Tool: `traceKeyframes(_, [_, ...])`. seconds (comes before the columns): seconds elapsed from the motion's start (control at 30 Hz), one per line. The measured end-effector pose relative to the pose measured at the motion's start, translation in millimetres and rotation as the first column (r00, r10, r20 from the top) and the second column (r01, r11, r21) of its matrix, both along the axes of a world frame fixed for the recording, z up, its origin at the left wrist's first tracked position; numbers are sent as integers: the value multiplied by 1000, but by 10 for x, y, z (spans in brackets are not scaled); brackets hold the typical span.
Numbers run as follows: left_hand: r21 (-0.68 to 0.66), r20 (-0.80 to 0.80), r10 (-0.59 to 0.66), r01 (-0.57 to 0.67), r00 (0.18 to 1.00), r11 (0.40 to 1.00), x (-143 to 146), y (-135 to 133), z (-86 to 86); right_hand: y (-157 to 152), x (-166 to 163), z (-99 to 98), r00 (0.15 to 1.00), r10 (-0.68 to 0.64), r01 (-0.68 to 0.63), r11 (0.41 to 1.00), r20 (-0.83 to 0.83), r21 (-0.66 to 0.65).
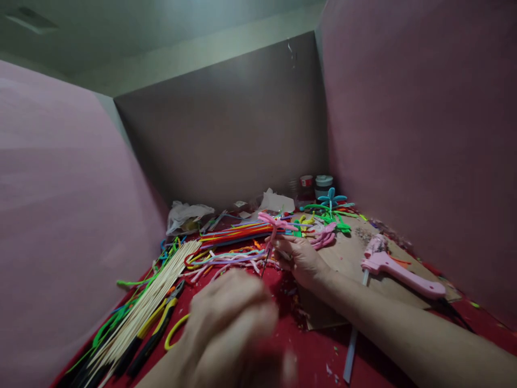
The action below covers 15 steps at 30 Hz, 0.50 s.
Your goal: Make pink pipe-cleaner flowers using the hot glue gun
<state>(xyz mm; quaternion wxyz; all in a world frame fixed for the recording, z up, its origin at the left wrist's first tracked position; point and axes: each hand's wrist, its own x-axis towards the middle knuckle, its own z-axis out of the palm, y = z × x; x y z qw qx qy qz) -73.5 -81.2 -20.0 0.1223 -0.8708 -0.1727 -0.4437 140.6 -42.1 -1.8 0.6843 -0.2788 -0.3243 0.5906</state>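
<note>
My right hand reaches over the red table and pinches the stem of a pink pipe-cleaner flower, held upright above the pile of coloured pipe cleaners. My left hand is close to the camera and smeared by motion; its fingers cannot be made out. It hovers near the table's front, right of the bundle of wooden skewers.
Yellow-handled pliers lie beside the skewers. A pink glue gun rests on a cardboard sheet at right. Finished pipe-cleaner flowers, two small jars and crumpled paper stand at the back. Pink partition walls enclose the table.
</note>
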Motion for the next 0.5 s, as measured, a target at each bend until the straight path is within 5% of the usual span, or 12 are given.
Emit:
traceKeyframes(0.07, [-2,-34,50,-51,998,999,408,208,331,8,-9,-27,1000,3,-3,1000,-4,20])
traceKeyframes(0.13, [41,-58,139,-137,989,990,703,385,480,12,-20,-52,1000,5,-5,1000,-4,24])
traceKeyframes(0.3, [119,-217,424,-407,879,906,835,595,271,-14,-43,-79,998,-38,38,999,52,-17])
traceKeyframes(0.5, [199,-284,496,-455,821,868,810,584,182,-52,-78,-95,992,-63,68,996,109,-48])
